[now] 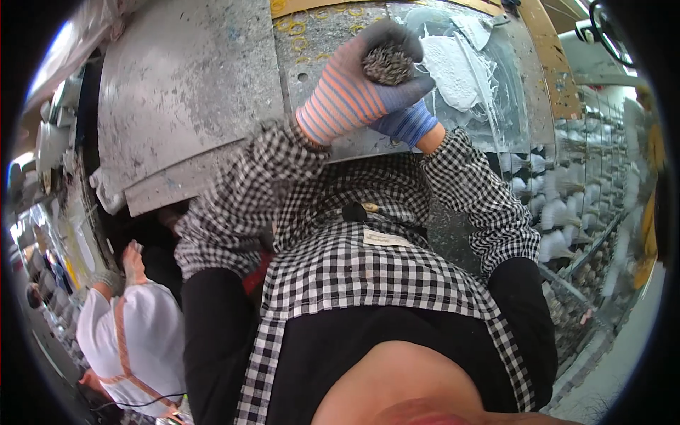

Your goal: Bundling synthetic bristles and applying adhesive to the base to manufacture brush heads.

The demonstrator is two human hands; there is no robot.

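Observation:
My left hand (354, 88), in an orange-and-grey striped glove with dark coated fingers, is closed around a round bundle of dark bristles (387, 65). The bundle's rough, speckled end faces up, and its lower part is hidden in the grip. Just below it on the right is my right hand (407, 124), in a blue striped glove. It lies close against the left one, which covers its fingers. Both hands are over the near part of the worktable, left of a patch of white paste (453, 71).
A flat spatula (482, 28) lies at the paste's far edge. Yellow rings (297, 28) lie on the stained metal worktop (191, 92). Racks with several white, fan-shaped tufts (559, 212) stand to my right. At lower left, another person in a white top (145, 340) works nearby.

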